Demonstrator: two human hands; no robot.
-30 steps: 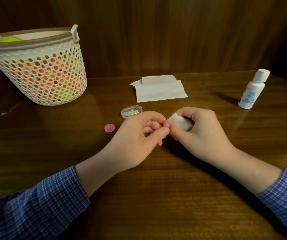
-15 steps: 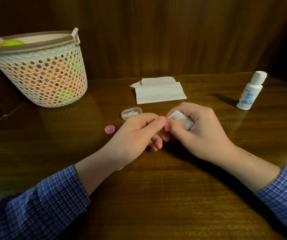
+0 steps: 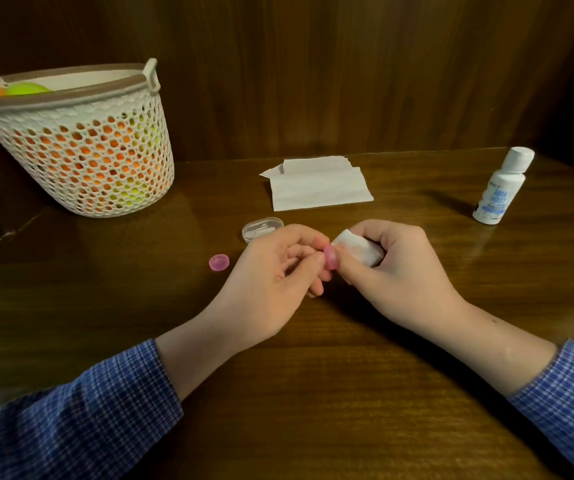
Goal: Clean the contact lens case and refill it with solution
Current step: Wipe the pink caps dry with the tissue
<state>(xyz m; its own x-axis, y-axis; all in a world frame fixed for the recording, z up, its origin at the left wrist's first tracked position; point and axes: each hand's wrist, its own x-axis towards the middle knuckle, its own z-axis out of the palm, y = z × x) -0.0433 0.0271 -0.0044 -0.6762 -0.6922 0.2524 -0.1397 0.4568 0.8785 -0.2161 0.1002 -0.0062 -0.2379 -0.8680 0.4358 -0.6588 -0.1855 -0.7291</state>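
Observation:
My left hand [image 3: 271, 282] pinches a small pink lens-case part [image 3: 331, 257] between thumb and fingertips at the table's middle. My right hand [image 3: 396, 271] holds a crumpled white tissue [image 3: 358, 249] and presses a fingertip against that pink part. A second pink round cap [image 3: 219, 262] lies flat on the wood to the left of my hands. Just behind my left hand sits a clear oval plastic case [image 3: 263, 229]. A white solution bottle [image 3: 502, 187] with a blue label stands capped at the right.
Folded white tissues [image 3: 316, 183] lie at the table's back centre. A perforated white basket [image 3: 81, 143] holding orange and green balls stands at the back left. A dark wood panel wall rises behind the wooden table [image 3: 313, 393].
The pink part has turned slightly between my fingertips and shows more. Both hands stay together at the same spot; the view shifted a little.

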